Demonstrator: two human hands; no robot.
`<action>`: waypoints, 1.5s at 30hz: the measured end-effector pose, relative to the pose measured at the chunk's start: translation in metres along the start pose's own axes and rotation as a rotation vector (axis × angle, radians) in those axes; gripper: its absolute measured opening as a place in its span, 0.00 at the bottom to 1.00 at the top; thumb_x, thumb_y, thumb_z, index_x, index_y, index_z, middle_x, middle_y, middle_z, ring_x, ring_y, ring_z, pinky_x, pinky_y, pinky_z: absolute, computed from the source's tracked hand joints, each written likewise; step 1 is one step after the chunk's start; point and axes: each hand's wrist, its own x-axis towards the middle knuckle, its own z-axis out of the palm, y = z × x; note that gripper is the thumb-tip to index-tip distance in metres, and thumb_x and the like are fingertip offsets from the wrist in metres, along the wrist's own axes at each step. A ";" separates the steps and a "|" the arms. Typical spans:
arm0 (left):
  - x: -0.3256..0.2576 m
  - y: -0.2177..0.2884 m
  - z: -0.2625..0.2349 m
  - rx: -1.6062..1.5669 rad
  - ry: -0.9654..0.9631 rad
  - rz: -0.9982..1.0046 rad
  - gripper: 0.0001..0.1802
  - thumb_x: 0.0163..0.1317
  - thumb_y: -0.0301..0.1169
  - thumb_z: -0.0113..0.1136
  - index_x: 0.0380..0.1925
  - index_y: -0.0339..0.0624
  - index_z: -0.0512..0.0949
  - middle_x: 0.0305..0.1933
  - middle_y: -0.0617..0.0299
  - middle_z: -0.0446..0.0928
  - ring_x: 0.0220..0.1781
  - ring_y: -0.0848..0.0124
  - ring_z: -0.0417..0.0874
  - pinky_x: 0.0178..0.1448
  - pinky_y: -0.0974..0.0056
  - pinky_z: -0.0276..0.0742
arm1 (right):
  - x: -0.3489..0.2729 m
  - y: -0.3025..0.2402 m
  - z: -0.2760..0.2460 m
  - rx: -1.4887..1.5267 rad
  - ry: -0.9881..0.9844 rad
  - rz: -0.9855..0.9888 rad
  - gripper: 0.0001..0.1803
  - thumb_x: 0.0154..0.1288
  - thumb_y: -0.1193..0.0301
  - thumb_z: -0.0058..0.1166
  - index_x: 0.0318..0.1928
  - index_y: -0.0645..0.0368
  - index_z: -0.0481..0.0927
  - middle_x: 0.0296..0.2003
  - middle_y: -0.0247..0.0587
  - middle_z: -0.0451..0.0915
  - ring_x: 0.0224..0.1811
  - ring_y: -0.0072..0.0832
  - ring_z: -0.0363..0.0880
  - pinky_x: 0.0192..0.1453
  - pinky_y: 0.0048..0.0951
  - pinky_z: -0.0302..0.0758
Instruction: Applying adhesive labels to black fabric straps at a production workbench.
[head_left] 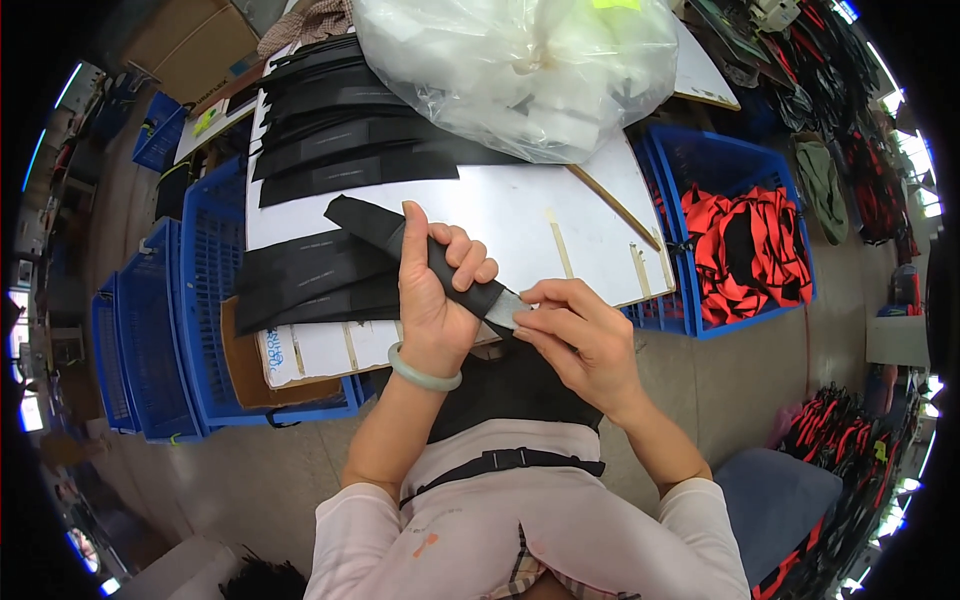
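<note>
My left hand [438, 300] is closed round a black fabric sleeve [368, 222], its thumb sticking up along the cloth. The sleeve slants from upper left down to the right above the table's front edge. At its lower right end a flat, whitish translucent piece [507, 309] sticks out. The fingers of my right hand [580, 335] pinch this piece; its far end is hidden in the cloth. Close to my left hand lie several flat black fabric strips [320, 268], overlapping on the white tabletop [520, 220].
More black strips [360, 140] are layered at the back left. A clear plastic bag of white pieces [530, 80] covers the table's rear. A thin wooden stick [615, 208] lies at right. Blue crates [200, 300] flank the table; the right one [700, 165] holds red-and-black pieces [745, 250].
</note>
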 end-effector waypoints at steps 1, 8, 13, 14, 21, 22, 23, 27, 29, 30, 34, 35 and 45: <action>0.000 0.001 0.001 -0.022 -0.002 -0.013 0.23 0.66 0.54 0.54 0.22 0.48 0.68 0.17 0.70 0.61 0.15 0.78 0.57 0.24 0.72 0.59 | -0.002 0.002 0.001 -0.027 0.028 -0.013 0.08 0.50 0.80 0.65 0.33 0.65 0.82 0.35 0.42 0.77 0.28 0.30 0.79 0.30 0.28 0.75; -0.005 0.002 0.001 -0.073 0.003 -0.080 0.23 0.66 0.54 0.54 0.23 0.48 0.68 0.17 0.70 0.60 0.15 0.79 0.57 0.24 0.72 0.59 | 0.001 0.008 0.023 -0.041 0.137 -0.078 0.10 0.49 0.78 0.67 0.34 0.61 0.84 0.32 0.39 0.75 0.27 0.28 0.76 0.27 0.26 0.73; -0.002 0.011 -0.004 -0.117 -0.045 -0.059 0.23 0.66 0.53 0.54 0.24 0.48 0.68 0.17 0.70 0.60 0.15 0.79 0.57 0.24 0.72 0.59 | -0.005 0.005 0.017 -0.205 0.003 -0.122 0.19 0.47 0.68 0.70 0.43 0.50 0.85 0.33 0.38 0.73 0.30 0.29 0.72 0.29 0.27 0.71; -0.002 0.011 -0.003 -0.117 -0.047 -0.058 0.23 0.66 0.53 0.54 0.24 0.48 0.68 0.17 0.70 0.60 0.15 0.79 0.57 0.24 0.72 0.59 | -0.006 0.005 0.017 -0.228 -0.032 -0.100 0.19 0.47 0.65 0.69 0.43 0.49 0.84 0.33 0.37 0.72 0.31 0.30 0.72 0.31 0.29 0.71; -0.003 0.009 -0.003 -0.087 -0.059 -0.076 0.23 0.67 0.53 0.53 0.23 0.47 0.67 0.17 0.70 0.59 0.15 0.79 0.57 0.24 0.71 0.59 | -0.001 0.010 0.023 -0.249 -0.121 -0.109 0.21 0.49 0.59 0.67 0.45 0.49 0.83 0.32 0.37 0.72 0.30 0.31 0.71 0.33 0.31 0.69; -0.003 0.009 -0.005 -0.086 -0.077 -0.076 0.23 0.67 0.52 0.53 0.22 0.47 0.66 0.17 0.70 0.58 0.15 0.79 0.57 0.24 0.72 0.59 | -0.002 0.010 0.024 -0.254 -0.131 -0.099 0.21 0.50 0.59 0.67 0.46 0.49 0.83 0.31 0.37 0.72 0.30 0.31 0.71 0.33 0.31 0.69; -0.003 0.010 -0.006 -0.085 -0.077 -0.071 0.23 0.67 0.52 0.53 0.22 0.47 0.66 0.17 0.70 0.58 0.15 0.79 0.57 0.24 0.72 0.59 | -0.004 0.009 0.024 -0.258 -0.142 -0.090 0.21 0.51 0.59 0.67 0.46 0.49 0.82 0.30 0.37 0.71 0.30 0.31 0.71 0.33 0.32 0.69; -0.009 0.006 0.001 0.028 -0.156 0.031 0.23 0.69 0.49 0.51 0.20 0.47 0.64 0.16 0.69 0.57 0.14 0.78 0.57 0.23 0.70 0.60 | -0.009 0.011 0.027 -0.229 -0.120 -0.085 0.20 0.50 0.62 0.68 0.44 0.51 0.82 0.31 0.39 0.73 0.31 0.33 0.73 0.34 0.33 0.70; -0.015 0.002 0.007 0.187 -0.225 0.125 0.24 0.71 0.47 0.48 0.18 0.46 0.62 0.16 0.68 0.58 0.13 0.77 0.59 0.23 0.69 0.62 | -0.016 0.019 0.030 -0.175 -0.091 -0.091 0.20 0.48 0.65 0.69 0.44 0.54 0.82 0.34 0.42 0.76 0.33 0.35 0.75 0.35 0.34 0.72; -0.017 -0.001 0.009 0.267 -0.270 0.192 0.24 0.70 0.45 0.51 0.19 0.45 0.61 0.16 0.67 0.59 0.12 0.77 0.60 0.22 0.68 0.65 | -0.019 0.024 0.032 -0.173 -0.090 -0.107 0.20 0.48 0.65 0.69 0.44 0.54 0.82 0.34 0.42 0.76 0.33 0.35 0.75 0.35 0.34 0.72; -0.025 -0.005 0.007 0.423 -0.460 0.325 0.21 0.71 0.46 0.47 0.23 0.45 0.63 0.18 0.66 0.60 0.11 0.77 0.59 0.20 0.68 0.68 | -0.027 0.030 0.033 -0.093 -0.112 -0.116 0.20 0.45 0.70 0.71 0.43 0.57 0.83 0.40 0.47 0.78 0.37 0.40 0.78 0.39 0.34 0.76; -0.027 -0.007 0.007 0.417 -0.477 0.318 0.21 0.72 0.46 0.46 0.24 0.44 0.63 0.18 0.65 0.61 0.12 0.76 0.60 0.22 0.67 0.70 | -0.028 0.028 0.031 0.031 -0.072 -0.064 0.18 0.46 0.72 0.70 0.41 0.59 0.83 0.41 0.47 0.77 0.38 0.39 0.78 0.40 0.33 0.76; -0.031 -0.017 -0.019 0.808 -0.500 0.368 0.19 0.73 0.40 0.44 0.44 0.34 0.76 0.41 0.55 0.79 0.48 0.67 0.77 0.58 0.62 0.70 | -0.011 0.011 0.014 0.883 0.044 0.659 0.05 0.55 0.82 0.61 0.32 0.64 0.78 0.36 0.36 0.79 0.38 0.20 0.75 0.44 0.20 0.71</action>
